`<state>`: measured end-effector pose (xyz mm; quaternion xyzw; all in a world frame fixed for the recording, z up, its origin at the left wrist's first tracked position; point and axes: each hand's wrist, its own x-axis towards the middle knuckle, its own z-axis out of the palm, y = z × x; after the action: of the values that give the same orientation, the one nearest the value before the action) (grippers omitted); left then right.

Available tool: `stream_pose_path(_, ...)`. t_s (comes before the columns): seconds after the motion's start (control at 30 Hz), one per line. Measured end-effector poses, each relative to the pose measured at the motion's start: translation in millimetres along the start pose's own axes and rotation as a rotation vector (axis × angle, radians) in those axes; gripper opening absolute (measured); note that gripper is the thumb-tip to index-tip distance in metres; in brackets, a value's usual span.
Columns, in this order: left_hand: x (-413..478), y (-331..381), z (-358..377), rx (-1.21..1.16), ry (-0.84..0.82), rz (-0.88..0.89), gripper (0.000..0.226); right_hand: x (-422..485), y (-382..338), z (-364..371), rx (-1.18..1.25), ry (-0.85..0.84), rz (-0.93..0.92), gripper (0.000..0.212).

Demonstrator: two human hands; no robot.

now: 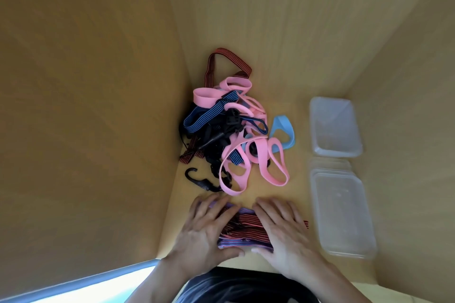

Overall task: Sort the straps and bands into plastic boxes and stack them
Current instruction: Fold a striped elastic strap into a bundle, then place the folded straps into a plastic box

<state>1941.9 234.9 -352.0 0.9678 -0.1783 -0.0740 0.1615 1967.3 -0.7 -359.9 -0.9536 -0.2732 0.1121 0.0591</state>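
A folded bundle of red-and-black striped straps [242, 230] lies near the table's front edge. My left hand [208, 231] and my right hand [283, 229] lie flat on its two ends with straight fingers, thumbs at its near edge. Behind it sits a tangled pile [231, 125] of pink bands, blue striped straps, black hooked cords and a red striped strap. A light blue band [283, 134] lies at the pile's right. An open clear plastic box [334, 128] stands at the right, and nearer me a stack of clear boxes or lids [342, 211].
Wooden walls close in the tabletop [295, 110] on the left, back and right. A black hook [194, 177] lies loose at the pile's front left. A bright strip of floor shows at the lower left.
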Motion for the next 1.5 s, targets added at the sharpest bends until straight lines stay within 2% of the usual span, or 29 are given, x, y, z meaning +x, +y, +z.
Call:
stream_pose_path(0.07,1,2,-6,-0.075,0.045,-0.015,0.088,-1,0,-3,-0.01,-0.016,-0.01,0.102)
stream_pose_path(0.17,5,6,-19,-0.243,0.169,-0.065,0.061,-5,-4,-6,-0.005,-0.074,-0.013,0.113)
stream_pose_path(0.23,11,6,-29,-0.336,0.262,-0.12,0.039,-8,-7,-11,0.005,-0.082,-0.005,0.112)
stream_pose_path(0.3,20,6,-38,-0.406,0.326,-0.202,0.03,-11,-12,-21,0.008,-0.034,0.007,0.106)
stream_pose_path(0.47,46,13,-52,-0.449,0.327,-0.441,0.043,1,-14,-49,0.251,0.25,0.06,0.069)
stream_pose_path(0.57,58,18,-56,-0.546,0.255,-0.569,0.042,22,-4,-73,0.353,0.282,0.135,0.056)
stream_pose_path(0.67,64,21,-57,-0.602,0.245,-0.566,0.037,51,11,-91,0.397,0.347,0.176,0.037)
stream_pose_path(0.8,63,21,-56,-0.64,0.27,-0.549,0.037,97,37,-108,0.493,0.354,0.288,0.02)
stream_pose_path(0.9,58,19,-57,-0.68,0.286,-0.544,0.036,132,56,-110,0.509,0.318,0.382,0.019)
stream_pose_path(1.03,49,17,-58,-0.696,0.285,-0.579,0.035,167,64,-106,0.49,0.169,0.429,0.019)
stream_pose_path(1.2,40,9,-62,-0.717,0.333,-0.553,0.034,183,64,-104,0.625,0.056,0.47,0.018)
stream_pose_path(1.37,36,2,-64,-0.734,0.419,-0.534,0.04,192,65,-137,0.794,0.18,0.488,0.032)
stream_pose_path(1.5,38,1,-62,-0.74,0.387,-0.541,0.036,191,61,-180,1.029,0.248,0.402,0.019)
